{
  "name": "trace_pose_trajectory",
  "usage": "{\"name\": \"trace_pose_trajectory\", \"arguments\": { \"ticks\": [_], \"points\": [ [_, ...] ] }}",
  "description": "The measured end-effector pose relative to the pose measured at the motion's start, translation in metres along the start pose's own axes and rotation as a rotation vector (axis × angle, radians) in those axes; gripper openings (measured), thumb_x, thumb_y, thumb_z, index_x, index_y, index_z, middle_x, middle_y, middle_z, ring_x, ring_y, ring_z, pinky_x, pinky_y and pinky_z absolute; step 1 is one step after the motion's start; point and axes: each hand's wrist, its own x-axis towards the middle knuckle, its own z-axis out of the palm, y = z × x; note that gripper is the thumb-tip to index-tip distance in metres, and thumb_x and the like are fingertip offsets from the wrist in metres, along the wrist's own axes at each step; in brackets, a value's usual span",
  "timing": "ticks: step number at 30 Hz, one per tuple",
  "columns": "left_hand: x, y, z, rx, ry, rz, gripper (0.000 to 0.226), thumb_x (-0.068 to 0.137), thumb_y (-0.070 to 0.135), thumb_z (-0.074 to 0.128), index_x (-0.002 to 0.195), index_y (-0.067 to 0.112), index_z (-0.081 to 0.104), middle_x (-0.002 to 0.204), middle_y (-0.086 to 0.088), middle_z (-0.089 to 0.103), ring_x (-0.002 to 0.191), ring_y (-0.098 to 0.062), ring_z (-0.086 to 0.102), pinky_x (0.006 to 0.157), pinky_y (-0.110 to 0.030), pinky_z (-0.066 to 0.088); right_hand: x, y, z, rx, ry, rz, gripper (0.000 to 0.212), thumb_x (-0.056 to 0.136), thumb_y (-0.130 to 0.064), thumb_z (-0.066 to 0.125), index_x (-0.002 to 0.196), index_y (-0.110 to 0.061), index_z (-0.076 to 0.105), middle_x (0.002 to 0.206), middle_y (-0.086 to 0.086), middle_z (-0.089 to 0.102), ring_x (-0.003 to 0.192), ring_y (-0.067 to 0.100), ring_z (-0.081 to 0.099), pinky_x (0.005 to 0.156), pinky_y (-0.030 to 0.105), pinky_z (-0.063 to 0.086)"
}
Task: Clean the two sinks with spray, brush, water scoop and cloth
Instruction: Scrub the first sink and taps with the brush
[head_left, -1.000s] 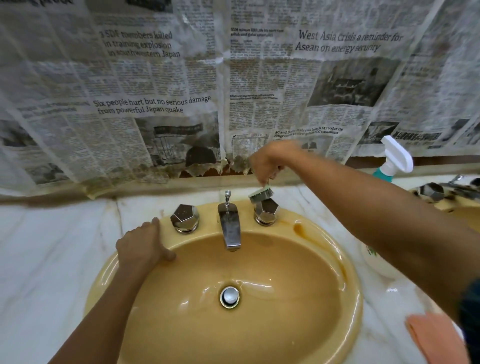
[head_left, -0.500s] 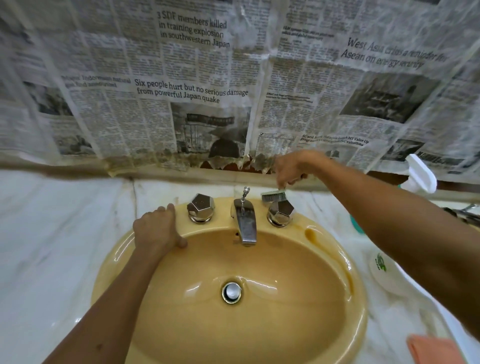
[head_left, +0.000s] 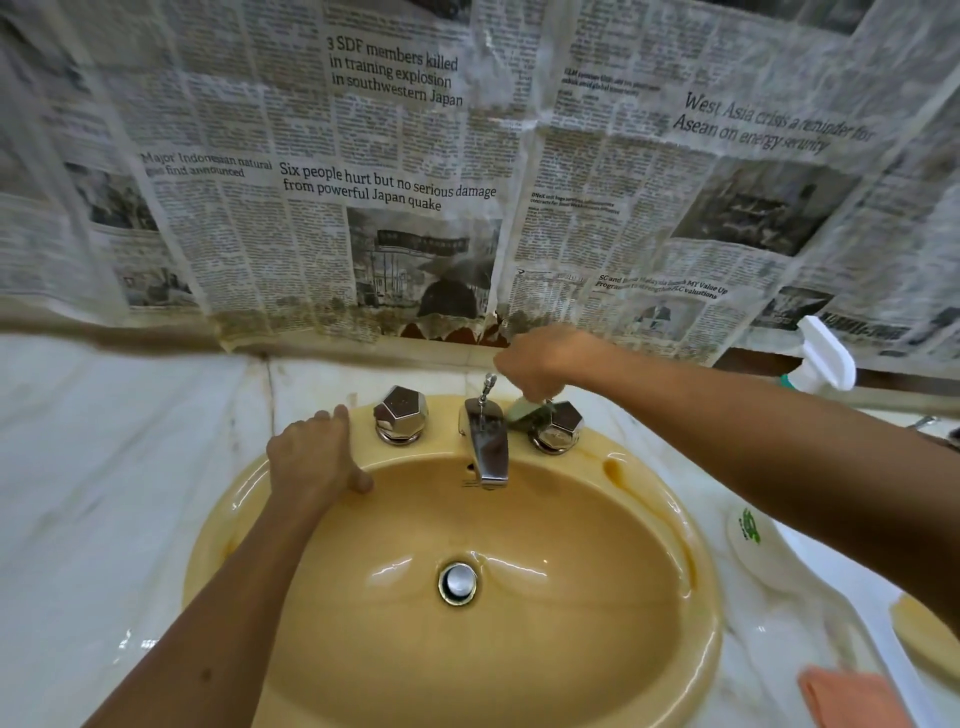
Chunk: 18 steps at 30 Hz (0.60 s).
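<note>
A yellow oval sink (head_left: 691, 654) fills the middle of the view, with a chrome spout (head_left: 488, 447) and two faceted chrome knobs. My right hand (head_left: 540, 361) holds a small pale-green brush (head_left: 527, 413) by its top, the bristles down between the spout and the right knob (head_left: 558, 426). On the sink's left rim, beside the left knob (head_left: 400, 413), rests my left hand (head_left: 311, 460), palm down with fingers spread. A white spray bottle (head_left: 826, 358) stands at the right, partly hidden by my right arm. An orange cloth (head_left: 852, 699) lies at the bottom right.
White marble counter (head_left: 93, 493) surrounds the sink. Stained newspaper (head_left: 363, 182) covers the wall behind. A white scoop or container with a green logo (head_left: 753, 540) lies right of the sink. The rim of a second yellow sink (head_left: 919, 639) shows at the far right.
My right hand has carried the brush leftward and down, from above the right knob into the gap beside the spout. The camera has shifted left. My left hand stays on the rim.
</note>
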Motion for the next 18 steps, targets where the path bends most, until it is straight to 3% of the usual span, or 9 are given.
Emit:
{"name": "trace_pose_trajectory", "arguments": {
  "ticks": [3,7,10,13,15,18],
  "points": [
    [-0.001,-0.001,0.001,-0.011,0.011,-0.006,0.088,0.06,0.06,0.081,0.131,0.023,0.044,0.12,0.002,0.06,0.11,-0.025,0.06,0.071,-0.032,0.038,-0.003,-0.012,0.002,-0.095,0.014,-0.033,0.019,0.089,-0.01,0.061,0.108,-0.012,0.056,0.075,-0.002,0.046,0.074,0.02,0.051,0.062,0.033,0.046],
    [-0.001,-0.001,0.002,-0.012,0.016,-0.005,0.087,0.061,0.061,0.081,0.129,0.023,0.045,0.119,0.003,0.06,0.11,-0.024,0.06,0.071,-0.031,0.038,-0.004,-0.021,0.002,-0.205,0.038,-0.039,0.033,0.087,-0.012,0.065,0.119,-0.012,0.058,0.075,-0.002,0.044,0.068,0.019,0.05,0.056,0.034,0.042],
    [-0.001,-0.002,0.002,-0.017,0.018,-0.004,0.087,0.06,0.061,0.082,0.13,0.022,0.045,0.119,0.002,0.06,0.111,-0.024,0.06,0.072,-0.031,0.039,-0.01,-0.021,0.003,-0.251,0.069,-0.061,0.029,0.09,-0.012,0.061,0.119,-0.013,0.058,0.074,-0.003,0.044,0.072,0.019,0.052,0.054,0.031,0.041],
    [-0.002,-0.002,0.003,-0.02,0.023,-0.005,0.087,0.06,0.062,0.082,0.129,0.023,0.045,0.119,0.002,0.06,0.111,-0.024,0.06,0.071,-0.032,0.039,-0.016,-0.02,0.004,-0.304,0.079,-0.069,0.019,0.091,-0.009,0.059,0.109,-0.012,0.055,0.073,-0.002,0.044,0.066,0.016,0.048,0.05,0.029,0.038],
    [-0.003,-0.002,0.002,-0.021,0.026,-0.005,0.086,0.06,0.061,0.082,0.128,0.023,0.046,0.119,0.002,0.06,0.11,-0.024,0.06,0.071,-0.031,0.038,-0.024,-0.016,0.003,-0.308,0.111,-0.048,0.01,0.091,-0.008,0.057,0.09,-0.012,0.047,0.071,0.0,0.043,0.064,0.016,0.047,0.053,0.029,0.043],
    [-0.003,-0.002,0.002,-0.035,0.024,-0.006,0.086,0.061,0.06,0.082,0.129,0.022,0.045,0.121,0.002,0.06,0.111,-0.025,0.06,0.071,-0.031,0.037,-0.035,-0.009,0.01,-0.275,0.136,-0.034,0.024,0.09,-0.01,0.058,0.075,-0.01,0.04,0.07,0.001,0.045,0.057,0.014,0.043,0.056,0.03,0.048]
  ]
}}
